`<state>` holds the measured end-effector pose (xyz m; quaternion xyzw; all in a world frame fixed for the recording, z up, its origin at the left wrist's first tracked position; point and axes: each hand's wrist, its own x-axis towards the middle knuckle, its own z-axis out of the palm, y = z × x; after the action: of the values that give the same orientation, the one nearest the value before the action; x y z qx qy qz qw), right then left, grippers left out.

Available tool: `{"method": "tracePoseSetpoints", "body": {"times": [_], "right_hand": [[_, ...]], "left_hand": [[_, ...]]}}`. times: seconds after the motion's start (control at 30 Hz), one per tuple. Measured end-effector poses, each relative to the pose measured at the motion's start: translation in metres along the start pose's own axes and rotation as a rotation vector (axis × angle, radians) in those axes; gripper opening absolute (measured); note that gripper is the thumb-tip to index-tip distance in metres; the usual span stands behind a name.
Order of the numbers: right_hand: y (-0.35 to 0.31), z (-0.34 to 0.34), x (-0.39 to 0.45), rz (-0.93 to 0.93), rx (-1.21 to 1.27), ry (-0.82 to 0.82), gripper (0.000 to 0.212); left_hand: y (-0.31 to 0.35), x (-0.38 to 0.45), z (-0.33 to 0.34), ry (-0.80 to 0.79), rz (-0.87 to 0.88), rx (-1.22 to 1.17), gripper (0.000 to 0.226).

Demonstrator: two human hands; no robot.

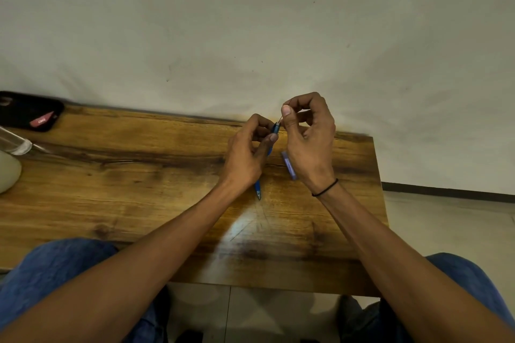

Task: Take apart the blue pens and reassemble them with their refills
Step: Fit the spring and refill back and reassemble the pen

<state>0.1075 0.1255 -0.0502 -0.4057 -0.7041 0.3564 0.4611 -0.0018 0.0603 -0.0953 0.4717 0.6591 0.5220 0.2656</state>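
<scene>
Left hand (248,153) clamps the blue pen barrel (276,128) while the right hand (309,136) pinches its thin refill (279,119) at the mouth, mid-job, a second pen (289,166) waiting on the surface (139,189).

The red label (41,121) on the black phone (28,110) carries text too blurred to read

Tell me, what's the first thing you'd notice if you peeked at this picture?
Two hands meet above the far edge of the wooden table: the left hand grips a blue pen, and the right hand pinches a thin refill at the pen's top end. Another blue pen lies under the left wrist, and a black phone sits at the far left corner.
</scene>
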Motion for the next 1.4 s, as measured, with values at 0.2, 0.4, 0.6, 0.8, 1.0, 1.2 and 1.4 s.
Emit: {"method": "tracePoseSetpoints", "body": {"times": [0.2, 0.4, 0.6, 0.8, 1.0, 1.2, 1.4], "right_hand": [[0.0026, -0.0003, 0.0006, 0.011, -0.012, -0.003, 0.006], [0.0039, 0.0015, -0.0012, 0.025, -0.004, 0.007, 0.006], [0.0048, 0.0016, -0.0024, 0.047, 0.003, 0.009, 0.007], [0.0033, 0.0012, -0.0035, 0.054, 0.011, 0.007, 0.007], [0.0019, -0.0002, -0.004, 0.064, 0.004, 0.005, 0.008], [0.0019, -0.0007, -0.0038, 0.07, 0.012, 0.003, 0.007], [0.0045, -0.0004, -0.0038, 0.07, 0.021, 0.009, 0.008]], "left_hand": [[-0.0002, 0.0002, 0.0002, -0.003, 0.002, -0.001, 0.008], [-0.0009, 0.0006, -0.0002, -0.003, 0.013, -0.017, 0.006], [-0.0032, 0.0005, 0.0, -0.003, 0.009, -0.01, 0.006], [-0.0051, 0.0007, 0.0015, -0.001, 0.008, -0.008, 0.006], [-0.0043, 0.001, 0.0017, 0.0, 0.012, -0.016, 0.006], [-0.0031, 0.0004, 0.0029, -0.001, 0.008, -0.017, 0.006], [-0.0023, 0.0003, 0.0032, 0.008, 0.003, -0.007, 0.004]]}}
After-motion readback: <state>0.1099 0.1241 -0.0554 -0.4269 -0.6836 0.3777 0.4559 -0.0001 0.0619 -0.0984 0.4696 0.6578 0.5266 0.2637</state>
